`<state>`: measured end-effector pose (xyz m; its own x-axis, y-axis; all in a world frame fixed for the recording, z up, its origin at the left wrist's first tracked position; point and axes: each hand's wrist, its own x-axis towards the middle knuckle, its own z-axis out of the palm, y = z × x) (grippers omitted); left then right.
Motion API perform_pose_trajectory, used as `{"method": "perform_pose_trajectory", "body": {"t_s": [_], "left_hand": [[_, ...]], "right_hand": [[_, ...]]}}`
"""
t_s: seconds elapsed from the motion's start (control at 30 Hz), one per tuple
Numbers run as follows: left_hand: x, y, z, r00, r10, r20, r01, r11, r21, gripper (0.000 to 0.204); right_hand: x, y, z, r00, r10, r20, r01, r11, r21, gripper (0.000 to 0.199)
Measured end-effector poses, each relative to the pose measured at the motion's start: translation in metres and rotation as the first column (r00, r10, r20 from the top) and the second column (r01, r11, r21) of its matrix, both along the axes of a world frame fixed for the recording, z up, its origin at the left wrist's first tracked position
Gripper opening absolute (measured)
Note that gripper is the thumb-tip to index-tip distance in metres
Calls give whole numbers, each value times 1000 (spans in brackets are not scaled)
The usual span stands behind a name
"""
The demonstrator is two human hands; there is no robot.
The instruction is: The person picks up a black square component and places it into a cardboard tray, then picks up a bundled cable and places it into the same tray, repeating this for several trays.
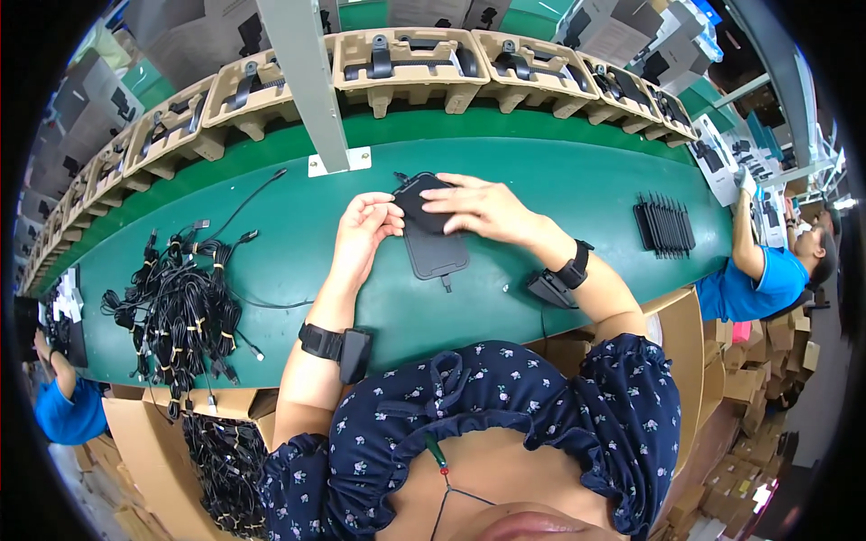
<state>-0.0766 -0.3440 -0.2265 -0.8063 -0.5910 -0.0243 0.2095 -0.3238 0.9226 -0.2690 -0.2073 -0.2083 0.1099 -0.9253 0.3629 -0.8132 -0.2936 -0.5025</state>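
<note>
Both hands are working two dark flat pads stacked mid-table: left hand (363, 230) is pinching the upper pad (420, 200), right hand (476, 206) is pressing flat on it. Lower pad (437, 253) is lying on green table (559, 185). One cable bundle (180, 307) is sitting at left, one rack of black strips (664, 225) at right.

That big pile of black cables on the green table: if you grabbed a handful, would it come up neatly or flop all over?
The black cable bundles would probably flop: loose ends and plugs already trail outward over the green table. Yellowish ties bind the coils, so each bundle likely lifts as one clump. Overlapping strands might snag neighbours and drag them along. Rolling seems unlikely.
</note>
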Motion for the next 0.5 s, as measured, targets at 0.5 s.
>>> {"method": "perform_pose_trajectory", "body": {"t_s": [0.5], "left_hand": [[-3,0,4,1000,-2,31,1,999,33,15]], "right_hand": [[-242,-5,79,593,-691,413,746,279,-605,19]]}}
